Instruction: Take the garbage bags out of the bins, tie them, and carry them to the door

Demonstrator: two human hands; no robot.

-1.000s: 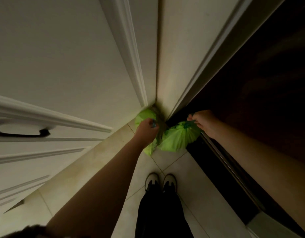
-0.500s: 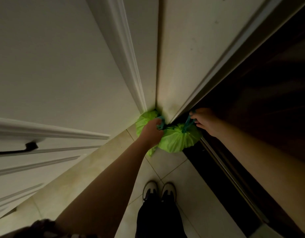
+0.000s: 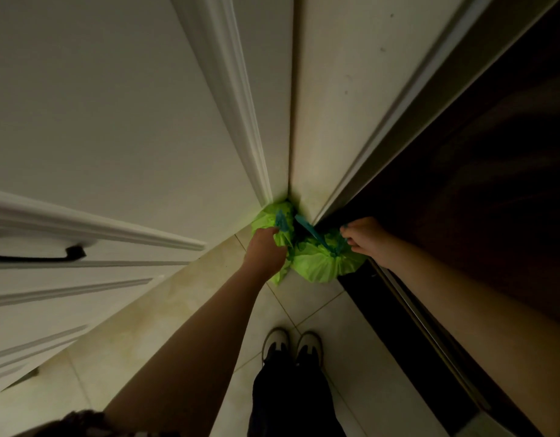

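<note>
Two bright green garbage bags with blue drawstring ties sit on the tiled floor, in the corner where the white door meets the wall. My left hand (image 3: 266,251) rests on the left bag (image 3: 266,217), fingers curled into its plastic, and that bag's blue tie sticks up free above my knuckles. The right bag (image 3: 319,264) lies against the dark threshold. My right hand (image 3: 365,238) is closed at its gathered top, with bits of blue tie showing at my fingertips. A blue strap runs across between the two bags.
A white panelled door (image 3: 115,121) with a black handle (image 3: 36,255) fills the left. On the right are a white door frame (image 3: 382,121) and a dark doorway (image 3: 493,184) with a metal sill. My shoes (image 3: 291,345) stand on the beige tiles behind the bags.
Both bags have come down into the corner and now rest on the floor. The left bag's blue tie has come out of my left fist. My view has dropped closer.
</note>
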